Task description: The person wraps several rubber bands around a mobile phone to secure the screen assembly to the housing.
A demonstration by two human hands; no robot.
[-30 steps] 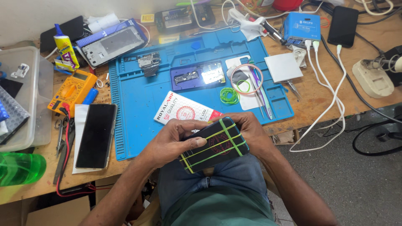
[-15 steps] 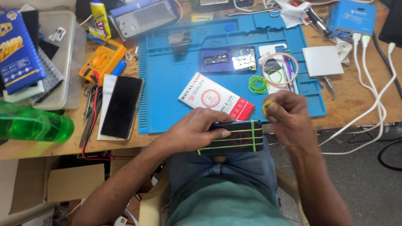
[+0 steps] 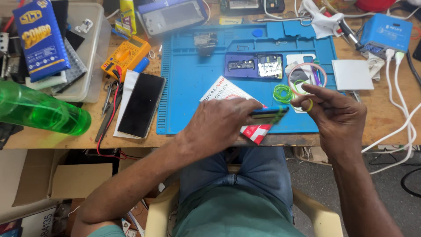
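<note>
My left hand [image 3: 221,125] grips a dark phone [image 3: 268,115] wrapped in green rubber bands, held edge-on over the front edge of the blue work mat [image 3: 193,87]. My right hand [image 3: 335,116] is just right of the phone, apart from it, with a yellow-green rubber band [image 3: 309,105] pinched in its fingers. A red and white packet [image 3: 224,91] lies on the mat under my left hand. Further back on the mat are loose green rubber bands [image 3: 283,93], a pink ring [image 3: 307,77] and an opened phone body [image 3: 253,66].
A black phone [image 3: 141,104] lies on white paper left of the mat, beside a yellow multimeter [image 3: 125,57] and a green bottle [image 3: 41,112]. A clear plastic box [image 3: 90,52] and a blue carton [image 3: 39,39] stand far left. A blue power unit [image 3: 386,33] and white cables [image 3: 397,114] sit right.
My right hand has come off the banded phone and now holds a single rubber band. My left hand alone keeps the phone, tilted edge-on and lifted toward the mat's front edge.
</note>
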